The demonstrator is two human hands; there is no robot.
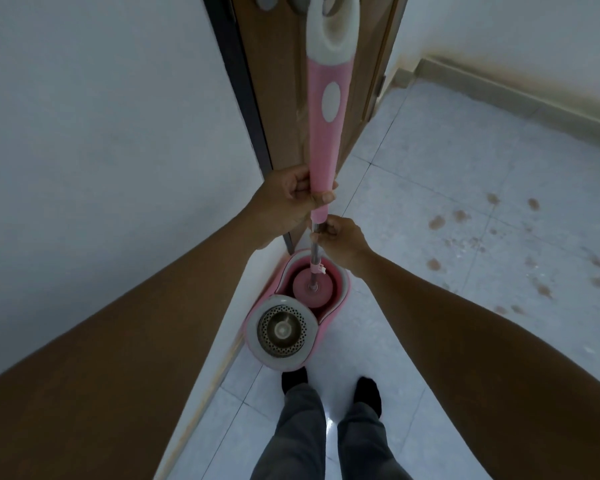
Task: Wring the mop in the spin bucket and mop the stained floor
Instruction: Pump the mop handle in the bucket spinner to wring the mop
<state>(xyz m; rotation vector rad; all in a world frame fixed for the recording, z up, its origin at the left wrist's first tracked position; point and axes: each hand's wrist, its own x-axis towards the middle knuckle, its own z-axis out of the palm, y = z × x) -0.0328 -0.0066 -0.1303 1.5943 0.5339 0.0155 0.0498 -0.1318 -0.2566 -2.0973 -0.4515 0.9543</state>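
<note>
Because the mop (326, 133) stands near upright with its head down in the far well of the spin bucket (344, 289), both hands stack on the pole to steady it; left hand (284, 202) grip closed round the pink sleeve, right hand (342, 237) grip pinching the metal shaft just below. Mop: pink handle, white loop top, round pink head plate (strands hidden); spinner basket (298, 337) holds nothing, so wringing judged not yet begun; brown stains (437, 223) lie on the floor (430, 341) to the right.

Stained tile floor (430, 209) bearing spin bucket (340, 299)
</note>
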